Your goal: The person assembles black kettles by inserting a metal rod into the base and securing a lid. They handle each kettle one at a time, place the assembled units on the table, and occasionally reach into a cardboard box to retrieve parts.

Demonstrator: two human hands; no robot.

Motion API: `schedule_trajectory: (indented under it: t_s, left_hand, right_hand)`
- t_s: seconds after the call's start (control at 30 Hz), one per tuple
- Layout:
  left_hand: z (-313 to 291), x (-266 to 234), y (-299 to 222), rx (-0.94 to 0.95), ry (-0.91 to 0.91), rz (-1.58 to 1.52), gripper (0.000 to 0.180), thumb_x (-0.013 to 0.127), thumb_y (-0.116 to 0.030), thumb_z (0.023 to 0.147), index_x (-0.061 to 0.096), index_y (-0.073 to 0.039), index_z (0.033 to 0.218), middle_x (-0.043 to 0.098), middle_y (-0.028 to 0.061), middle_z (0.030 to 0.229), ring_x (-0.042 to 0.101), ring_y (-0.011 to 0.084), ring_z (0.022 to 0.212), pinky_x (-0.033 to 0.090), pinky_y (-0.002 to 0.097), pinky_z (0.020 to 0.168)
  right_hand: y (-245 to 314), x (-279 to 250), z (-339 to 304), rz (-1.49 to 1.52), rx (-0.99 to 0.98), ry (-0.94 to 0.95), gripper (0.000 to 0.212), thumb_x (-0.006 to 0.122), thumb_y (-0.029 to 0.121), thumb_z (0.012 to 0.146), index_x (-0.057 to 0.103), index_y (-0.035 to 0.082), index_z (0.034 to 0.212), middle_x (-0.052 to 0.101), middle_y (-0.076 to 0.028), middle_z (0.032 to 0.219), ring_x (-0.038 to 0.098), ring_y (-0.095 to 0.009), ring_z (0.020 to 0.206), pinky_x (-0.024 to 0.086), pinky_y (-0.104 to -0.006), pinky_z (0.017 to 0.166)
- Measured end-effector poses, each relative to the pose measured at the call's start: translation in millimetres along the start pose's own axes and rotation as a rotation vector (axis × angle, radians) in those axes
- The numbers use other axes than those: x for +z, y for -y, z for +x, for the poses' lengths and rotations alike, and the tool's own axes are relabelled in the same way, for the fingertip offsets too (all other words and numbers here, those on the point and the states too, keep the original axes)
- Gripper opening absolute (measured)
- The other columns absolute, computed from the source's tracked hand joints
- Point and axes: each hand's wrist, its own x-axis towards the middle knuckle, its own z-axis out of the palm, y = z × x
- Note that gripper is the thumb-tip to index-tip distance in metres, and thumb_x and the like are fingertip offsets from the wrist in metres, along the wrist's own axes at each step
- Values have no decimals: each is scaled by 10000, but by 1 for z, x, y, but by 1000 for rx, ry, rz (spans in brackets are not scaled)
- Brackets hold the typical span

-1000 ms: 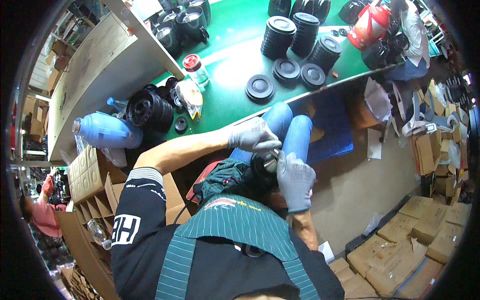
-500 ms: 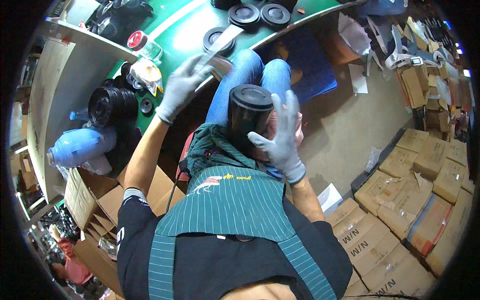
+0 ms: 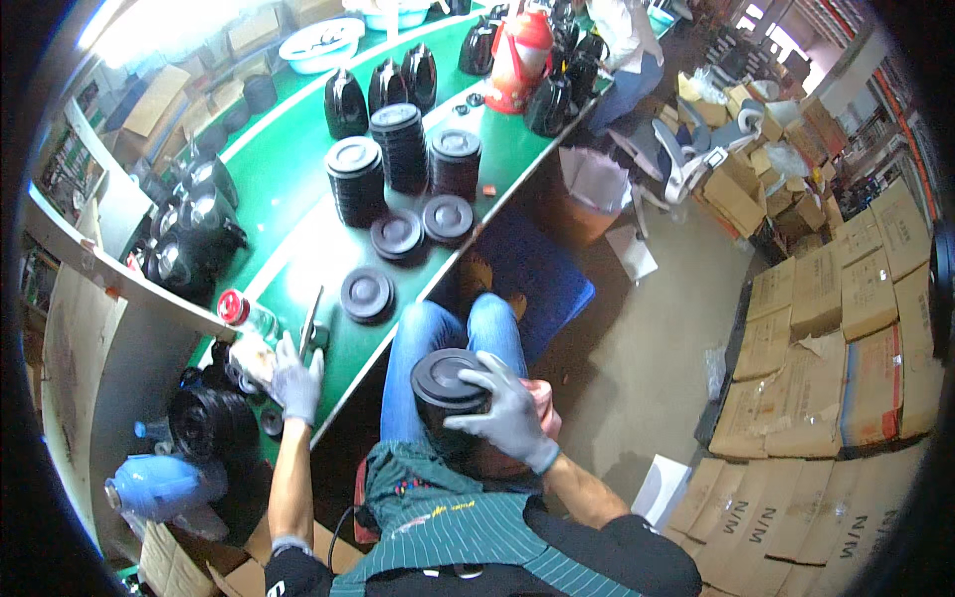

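Observation:
My right hand (image 3: 510, 416), in a grey glove, is closed over the side and lid of a black cylindrical canister (image 3: 445, 381). The canister stands between my thighs, its lower part hidden by my hand and apron. Over the bench's near left edge, my gloved left hand (image 3: 296, 386) has its fingers around the lower end of a thin flat strip (image 3: 313, 310), seen nearly edge-on. Beside those fingers are a clear jar with a red lid (image 3: 235, 308) and a crumpled whitish bag (image 3: 252, 358). A round black lid (image 3: 367, 295) lies on the bench to their right.
Stacks of black lids (image 3: 354, 179) and several black jugs (image 3: 420, 78) stand farther along the green bench (image 3: 269, 224). A red and white flask (image 3: 520, 60) is beyond. A blue jug (image 3: 164, 486) sits at left. Cartons (image 3: 816, 298) are piled on the right.
My left hand has moved left and down with the strip, to beside the jar and bag. My right hand has gone from open beside the canister to closed over its lid. The view has shifted.

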Motion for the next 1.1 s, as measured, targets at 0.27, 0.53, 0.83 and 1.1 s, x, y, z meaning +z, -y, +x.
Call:
schedule_trajectory:
  t_s: [0.27, 0.53, 0.83, 1.1]
  left_hand:
    - [-65, -68, -92, 925, -281, -594, 846, 922, -450, 723, 546, -171, 1427, 473, 235, 1496, 468, 534, 1383, 396, 707, 1125]
    - [-18, -101, -169, 798, 24, -664, 582, 937, -153, 718, 630, -70, 1206, 472, 335, 1526, 564, 478, 1367, 494, 520, 1132]
    - [41, -133, -219, 292, -5, -988, 567, 832, -38, 844, 560, -88, 1338, 579, 146, 1407, 623, 306, 1239, 528, 460, 1058]
    - [147, -126, -94, 38, -476, -791, 457, 849, -253, 939, 646, -2, 1263, 543, 156, 1282, 597, 281, 1152, 490, 374, 1032]
  right_hand:
    - [-75, -11, 50, 944, 251, -207, 514, 739, 330, 1040, 627, 20, 1434, 678, 6, 1263, 626, -86, 1101, 513, -264, 1031]
    - [-161, 44, 55, 1291, 562, -192, 607, 553, 487, 1109, 530, 52, 1532, 640, -47, 1407, 648, -165, 1237, 546, -331, 1038]
    - [-129, -20, 74, 1433, 481, 66, 635, 390, 522, 1144, 507, 45, 1545, 648, -130, 1428, 645, -269, 1286, 550, -432, 1077]
    - [-166, -12, 46, 1869, 488, 584, 677, 445, 504, 1115, 492, -11, 1552, 640, -196, 1460, 607, -337, 1365, 441, -519, 1195]
